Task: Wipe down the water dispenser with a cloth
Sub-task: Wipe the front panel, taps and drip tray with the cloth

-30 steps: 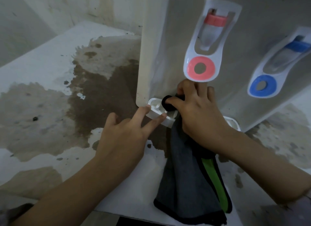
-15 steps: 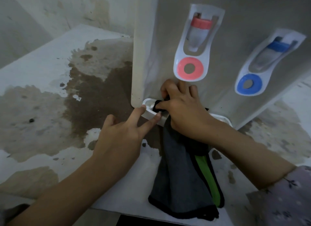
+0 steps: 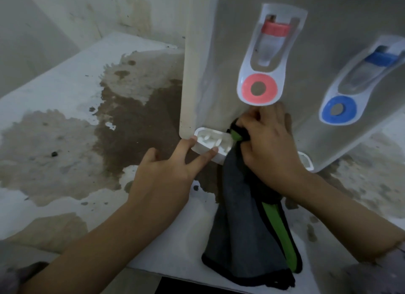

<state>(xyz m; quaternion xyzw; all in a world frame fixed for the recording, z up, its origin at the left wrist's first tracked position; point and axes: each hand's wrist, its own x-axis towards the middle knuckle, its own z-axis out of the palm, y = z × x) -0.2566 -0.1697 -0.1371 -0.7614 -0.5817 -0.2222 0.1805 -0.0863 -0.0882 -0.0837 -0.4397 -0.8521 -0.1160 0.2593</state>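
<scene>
Judged partway through: working at the small white plastic drip tray, low on the tall off-white plastic water dispenser, set back from the front edge of the stained white countertop. Gripping a bunched dark grey, green-trimmed cloth in the right hand, fingers curled round it, pushed into the tray. Steadying the tray's left corner with the left hand, fingers straight. Probably left to wipe: front panel, red-ringed tap lever, blue-ringed tap lever. Looks smooth, hard, slightly grimy.
</scene>
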